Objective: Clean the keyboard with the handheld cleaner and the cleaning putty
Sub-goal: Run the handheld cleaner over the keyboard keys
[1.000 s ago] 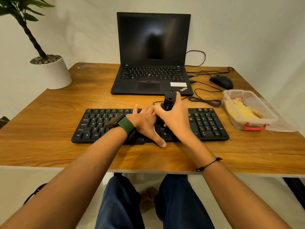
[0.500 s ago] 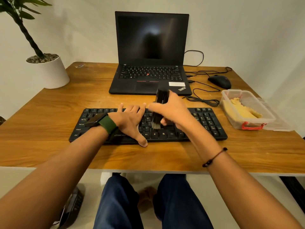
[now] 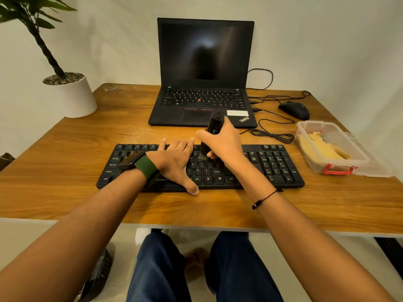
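The right hand (image 3: 226, 144) is curling its fingers and thumb around a black cleaner (image 3: 212, 131). The cleaner is a long stick shape, standing up and leaning a little. Its soft gray bristles are touching the keys in the middle of the keyboard (image 3: 272, 164). The left hand (image 3: 174, 160) is lying flat on the keys just beside the bristles, fingers straight and spread, thumb hanging over the front edge of the keyboard. It is wearing a watch (image 3: 139, 163) with a green band. The right wrist is wearing a thin dark string.

The keyboard is one flat black rectangle with many small square keys. It is sitting near the front edge of the desk (image 3: 65, 171), which is smooth brown wood with lines in it. There is bare wood on both ends of the keyboard and in front of it.

Near the right edge one clear plastic box (image 3: 331, 147) with a red clip is sitting open, with lumpy yellow putty (image 3: 322, 147) inside. Behind the keyboard one black laptop (image 3: 202, 83) is standing open with a dark screen. One black round mouse (image 3: 294, 110) and thin black cables (image 3: 274, 134) are lying toward the back right corner. One plant in a smooth white pot (image 3: 72, 97) is standing by the back left corner.
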